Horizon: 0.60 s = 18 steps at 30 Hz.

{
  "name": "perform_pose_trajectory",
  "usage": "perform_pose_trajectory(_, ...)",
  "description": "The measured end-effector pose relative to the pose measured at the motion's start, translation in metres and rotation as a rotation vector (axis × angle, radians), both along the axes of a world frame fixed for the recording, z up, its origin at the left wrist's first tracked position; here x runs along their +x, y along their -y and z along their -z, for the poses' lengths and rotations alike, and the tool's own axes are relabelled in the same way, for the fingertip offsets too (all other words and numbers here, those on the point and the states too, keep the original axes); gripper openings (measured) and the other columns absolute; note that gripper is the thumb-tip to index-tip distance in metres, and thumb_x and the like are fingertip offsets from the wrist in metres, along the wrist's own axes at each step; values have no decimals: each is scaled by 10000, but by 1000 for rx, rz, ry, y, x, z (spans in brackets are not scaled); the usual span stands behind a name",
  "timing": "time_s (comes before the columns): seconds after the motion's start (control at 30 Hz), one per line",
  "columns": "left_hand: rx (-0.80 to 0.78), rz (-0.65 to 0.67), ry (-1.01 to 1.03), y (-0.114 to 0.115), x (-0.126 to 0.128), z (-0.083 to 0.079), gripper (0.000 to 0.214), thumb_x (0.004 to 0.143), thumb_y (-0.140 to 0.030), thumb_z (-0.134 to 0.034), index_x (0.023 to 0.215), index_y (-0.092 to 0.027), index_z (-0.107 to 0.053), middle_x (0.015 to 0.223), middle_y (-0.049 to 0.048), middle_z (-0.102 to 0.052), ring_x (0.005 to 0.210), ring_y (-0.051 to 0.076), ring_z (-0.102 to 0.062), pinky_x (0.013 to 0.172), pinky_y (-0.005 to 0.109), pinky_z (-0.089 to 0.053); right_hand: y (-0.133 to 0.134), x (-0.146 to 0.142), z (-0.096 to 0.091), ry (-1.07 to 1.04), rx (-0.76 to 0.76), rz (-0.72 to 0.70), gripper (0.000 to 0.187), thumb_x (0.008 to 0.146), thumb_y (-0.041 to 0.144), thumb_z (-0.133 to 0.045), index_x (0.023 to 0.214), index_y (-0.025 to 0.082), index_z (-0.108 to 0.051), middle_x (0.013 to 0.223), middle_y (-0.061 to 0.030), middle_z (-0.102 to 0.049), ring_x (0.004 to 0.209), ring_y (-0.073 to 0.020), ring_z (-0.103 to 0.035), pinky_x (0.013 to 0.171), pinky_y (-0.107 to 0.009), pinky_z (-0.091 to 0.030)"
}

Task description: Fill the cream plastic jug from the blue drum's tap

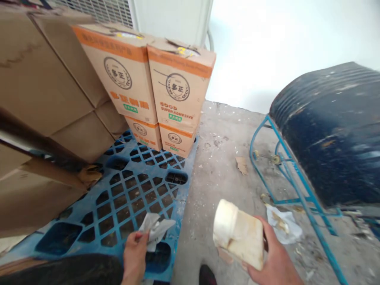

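head view: a blue pallet, an open plastic grid, fills the lower left and carries stacked cardboard boxes with orange bands and round printed seals. to the right, on rough grey concrete, a dark ribbed drum lies on a blue tube-frame cart, near crumpled paper and a cardboard scrap. the left hand pinches a crumpled grey rag over the pallet's near edge. the right hand is closed around a stained, cream-coloured jug, boxy with a round end, held over the floor just beside the pallet.
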<state>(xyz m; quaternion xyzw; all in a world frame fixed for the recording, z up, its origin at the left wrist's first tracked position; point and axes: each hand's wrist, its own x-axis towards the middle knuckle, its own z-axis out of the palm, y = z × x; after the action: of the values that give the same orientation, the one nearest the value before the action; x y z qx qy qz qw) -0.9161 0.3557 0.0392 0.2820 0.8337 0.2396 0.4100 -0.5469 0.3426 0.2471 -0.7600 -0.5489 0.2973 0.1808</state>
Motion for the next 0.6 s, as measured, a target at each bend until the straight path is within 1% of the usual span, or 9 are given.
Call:
perform_pose_trajectory(0.03,41,-30,58,2,12,-28,572,881,-471,-395,1324,-109,-421,842,74,-696,798,245,-681,714,385,-553,0,-1,-16,-16,11,4,964,521,238,-686,1372,256,-232,1252,-126,-585,1098,-338,-614,936,-463,-524)
perform_pose_trajectory(0.1,113,-109,223,5,38,-89,625,865,-407,-394,1438,-188,-278,1044,72,-709,899,213,-697,753,338,-567,1,1,-49,-47,32,8,969,509,203,-683,1366,259,-237,1264,-118,-571,1125,-330,-596,958,-463,-508)
perform_pose_trajectory(0.13,144,-159,326,5,50,-122,620,853,-402,-419,1433,-213,-304,1138,70,-692,968,203,-690,782,314,-568,1,4,-64,-62,45,7,969,506,194,-684,1364,262,-238,1271,-114,-564,1138,-327,-587,967,-462,-501)
perform_pose_trajectory(0.2,186,-308,620,0,75,-193,539,790,-392,-557,1301,-230,-499,1234,49,-661,1109,208,-641,863,276,-550,2,9,-96,-78,65,-5,979,493,183,-695,1355,269,-238,1282,-107,-552,1152,-324,-575,980,-464,-488)
perform_pose_trajectory(0.27,260,-387,787,-9,96,-265,492,719,-390,-677,1179,-239,-595,1151,19,-701,1133,213,-623,918,269,-534,3,16,-129,-80,85,-26,996,485,179,-704,1355,272,-227,1292,-109,-541,1166,-331,-563,990,-473,-477)
perform_pose_trajectory(0.33,385,-391,837,-23,114,-335,508,669,-402,-754,1138,-254,-628,1075,-5,-724,1121,209,-623,933,266,-528,4,22,-163,-78,104,-57,1004,489,181,-708,1357,271,-210,1298,-118,-536,1181,-344,-552,989,-479,-474)
perform_pose_trajectory(0.43,497,-189,933,-49,136,-426,526,683,-427,-775,1160,-251,-639,1087,17,-721,1066,209,-638,896,286,-537,7,31,-211,-84,149,-105,991,503,175,-700,1354,268,-201,1288,-125,-537,1187,-350,-544,989,-481,-468)
perform_pose_trajectory(0.53,479,241,995,-74,157,-501,474,779,-443,-697,1190,-214,-645,1228,82,-672,1094,235,-615,916,324,-514,13,40,-253,-122,188,-145,966,499,161,-696,1345,255,-238,1243,-112,-551,1136,-333,-562,976,-465,-467)
perform_pose_trajectory(0.6,408,558,936,-84,173,-540,457,817,-472,-646,1178,-192,-662,1275,98,-642,1117,244,-593,940,326,-483,18,45,-278,-160,205,-157,938,491,159,-699,1327,250,-285,1208,-92,-559,1088,-311,-574,947,-438,-476)
